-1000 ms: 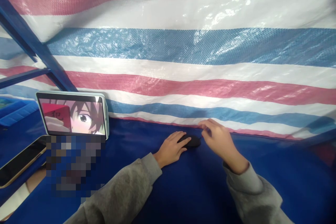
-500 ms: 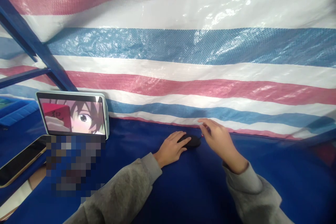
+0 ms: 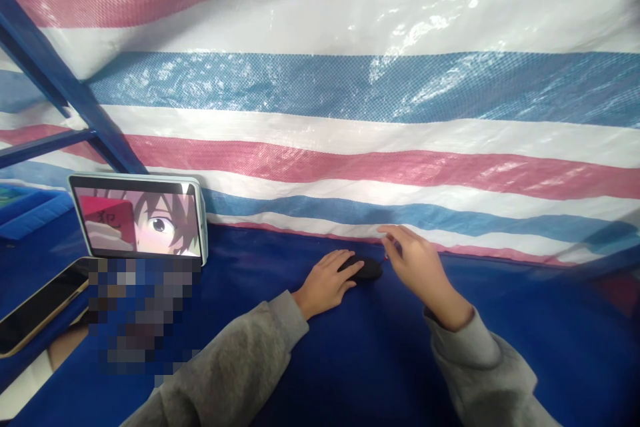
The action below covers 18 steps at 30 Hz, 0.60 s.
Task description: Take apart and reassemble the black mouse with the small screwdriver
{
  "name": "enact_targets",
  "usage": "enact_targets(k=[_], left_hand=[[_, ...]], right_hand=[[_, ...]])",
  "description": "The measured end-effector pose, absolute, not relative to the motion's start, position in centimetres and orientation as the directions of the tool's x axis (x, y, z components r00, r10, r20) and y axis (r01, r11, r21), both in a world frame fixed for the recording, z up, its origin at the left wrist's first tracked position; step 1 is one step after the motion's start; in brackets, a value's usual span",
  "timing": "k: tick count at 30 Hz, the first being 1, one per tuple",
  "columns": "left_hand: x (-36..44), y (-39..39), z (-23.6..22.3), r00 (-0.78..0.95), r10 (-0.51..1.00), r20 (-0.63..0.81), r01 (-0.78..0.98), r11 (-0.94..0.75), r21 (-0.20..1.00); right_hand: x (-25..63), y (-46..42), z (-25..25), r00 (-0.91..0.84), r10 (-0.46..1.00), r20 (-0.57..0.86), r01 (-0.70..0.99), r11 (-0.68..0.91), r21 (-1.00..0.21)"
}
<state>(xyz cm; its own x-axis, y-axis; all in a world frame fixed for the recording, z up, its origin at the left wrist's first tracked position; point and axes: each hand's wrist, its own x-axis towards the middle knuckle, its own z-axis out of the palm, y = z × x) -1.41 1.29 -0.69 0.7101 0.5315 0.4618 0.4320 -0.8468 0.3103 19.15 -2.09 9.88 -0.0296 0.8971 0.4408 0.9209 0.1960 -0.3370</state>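
Near the back of the blue surface, my left hand [image 3: 325, 285] is closed round a black, rounded computer mouse [image 3: 367, 269], fingers along its far side and top. To the right, my right hand [image 3: 417, 265] is bent at the wrist just off the mouse's right end, its index finger and thumb curled toward each other. Beside that thumb shows a thin dark piece with a tiny red spot [image 3: 385, 257], too small to name. Whether the right fingers grip it is hidden by the hand.
A tablet [image 3: 140, 220] playing a cartoon stands upright at the left. Before it lies a phone [image 3: 45, 307] beside a blurred patch, with part of another person's arm [image 3: 63, 347] below. A striped plastic sheet [image 3: 350, 87] hangs behind, and a blue frame bar [image 3: 65, 80] slants at left.
Both my hands and the mouse stay practically where they were. At the lower left, the other person's arm has shifted slightly.
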Motion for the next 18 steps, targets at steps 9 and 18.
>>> enact_targets(k=[9, 18], left_hand=[[-1.47, 1.35, -0.78, 0.712, 0.534, 0.455, 0.439, -0.845, 0.304], [-1.42, 1.37, -0.9, 0.713, 0.533, 0.455, 0.438, -0.846, 0.305]], right_hand=[[19.25, -2.09, 9.76, -0.076, 0.9, 0.43, 0.917, 0.232, -0.324], [19.42, -1.86, 9.45, -0.061, 0.901, 0.43, 0.91, 0.227, -0.347]])
